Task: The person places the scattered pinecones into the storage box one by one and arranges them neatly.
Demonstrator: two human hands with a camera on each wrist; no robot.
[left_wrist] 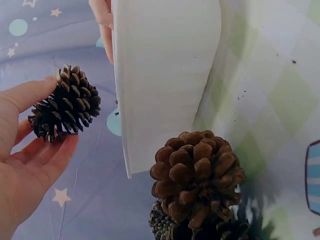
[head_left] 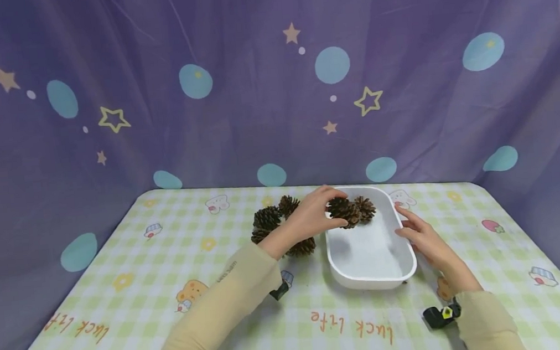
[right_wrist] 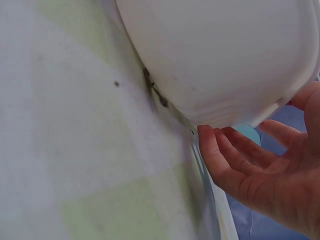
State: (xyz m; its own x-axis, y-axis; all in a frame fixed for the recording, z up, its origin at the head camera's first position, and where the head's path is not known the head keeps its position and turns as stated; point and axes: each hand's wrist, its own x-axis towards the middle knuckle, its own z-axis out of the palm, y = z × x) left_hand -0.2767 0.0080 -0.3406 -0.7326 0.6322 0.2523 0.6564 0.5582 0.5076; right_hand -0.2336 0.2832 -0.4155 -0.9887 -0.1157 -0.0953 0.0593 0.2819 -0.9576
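On the surface point(head_left: 139, 337): green-and-white checked cover, cartoon prints, orange lettering point(head_left: 351, 327) toward the near side. Purple curtain point(head_left: 266, 126) with stars and teal ovals hung behind the far edge and down both sides. Dark crumbs point(right_wrist: 162, 101) lay on the cover beside the container.

One container: white, rounded rectangle, deep walls point(head_left: 369, 284), right of centre, long side running near to far. At least one pine cone point(head_left: 366, 209) sat inside, far end; near end of the floor was bare.

Left hand point(head_left: 311, 217) grasped another cone point(left_wrist: 70, 106) between thumb and fingers, above rim level, over the far left part of the container. Couldn't tell if the two cones touched.

Right hand point(head_left: 428, 244) was unclenched, fingers resting against the container's right wall, thumb at the rim.

Remaining cones point(head_left: 268, 219) stood clustered just left of the container, partly behind the left forearm.
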